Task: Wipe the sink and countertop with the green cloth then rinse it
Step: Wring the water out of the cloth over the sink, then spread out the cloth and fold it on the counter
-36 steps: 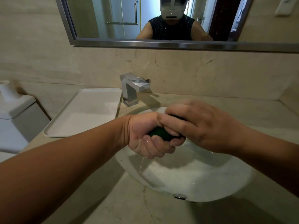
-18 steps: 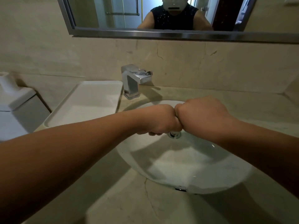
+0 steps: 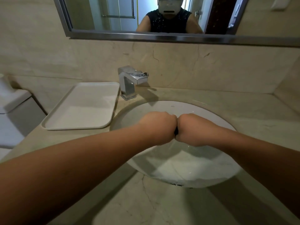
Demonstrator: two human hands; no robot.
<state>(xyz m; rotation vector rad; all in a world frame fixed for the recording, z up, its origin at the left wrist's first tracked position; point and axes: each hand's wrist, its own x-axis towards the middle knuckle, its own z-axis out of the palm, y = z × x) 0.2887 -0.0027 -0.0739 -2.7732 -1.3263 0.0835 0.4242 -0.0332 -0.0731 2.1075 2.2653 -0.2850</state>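
Both fists are pressed knuckle to knuckle over the white oval sink (image 3: 211, 114). My left hand (image 3: 159, 127) and my right hand (image 3: 193, 129) are clenched around the green cloth (image 3: 176, 132), of which only a dark sliver shows between them. The rest of the cloth is hidden inside my fists. The beige marble countertop (image 3: 162, 200) surrounds the basin.
A chrome faucet (image 3: 129, 82) stands behind the sink at the left. A white tray (image 3: 84, 108) lies on the counter left of the basin. A toilet tank (image 3: 14, 111) is at far left. A mirror (image 3: 162, 17) hangs above on the wall.
My hands turned from an overlapping grip with the cloth showing to fists side by side that hide it. They have moved slightly farther over the basin.
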